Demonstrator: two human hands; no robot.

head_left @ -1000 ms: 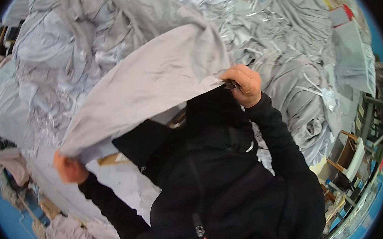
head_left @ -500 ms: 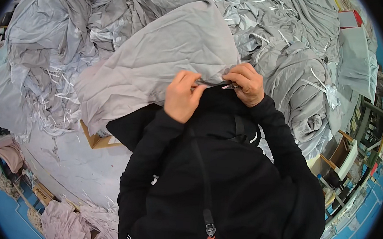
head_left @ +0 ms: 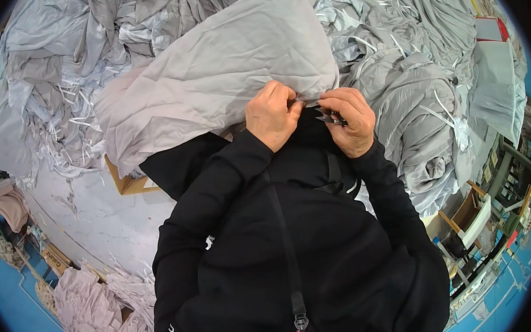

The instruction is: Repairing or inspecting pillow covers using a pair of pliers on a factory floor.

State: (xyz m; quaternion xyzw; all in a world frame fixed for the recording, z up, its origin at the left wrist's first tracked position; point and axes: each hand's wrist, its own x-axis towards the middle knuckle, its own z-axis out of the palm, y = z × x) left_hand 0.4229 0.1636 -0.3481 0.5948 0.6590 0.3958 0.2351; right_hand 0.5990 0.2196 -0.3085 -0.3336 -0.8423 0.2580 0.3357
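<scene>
A large light-grey cloth (head_left: 224, 56) spreads in front of me, its near edge drawn up to my chest. My left hand (head_left: 272, 115) is closed, thumb and fingers pinching that edge. Just to the right, my right hand (head_left: 351, 120) has its fingertips at the same edge. Tucked in the right hand is a small pair of thread snips (head_left: 332, 117), its dark pointed blades facing left. The fingers hide part of the snips and the bit of cloth between the hands.
Heaps of grey cloth (head_left: 416, 115) with white ties lie on the far side and both flanks. An open carton (head_left: 128, 183) sits under the cloth at left, by a pale tabletop (head_left: 96, 218). Pinkish cloth (head_left: 89, 305) is piled lower left; a cluttered rack (head_left: 508, 179) stands right.
My left hand has moved right and slightly up, closing the gap to my right hand. The right hand has shifted slightly right. The cloth edge between them has risen a little.
</scene>
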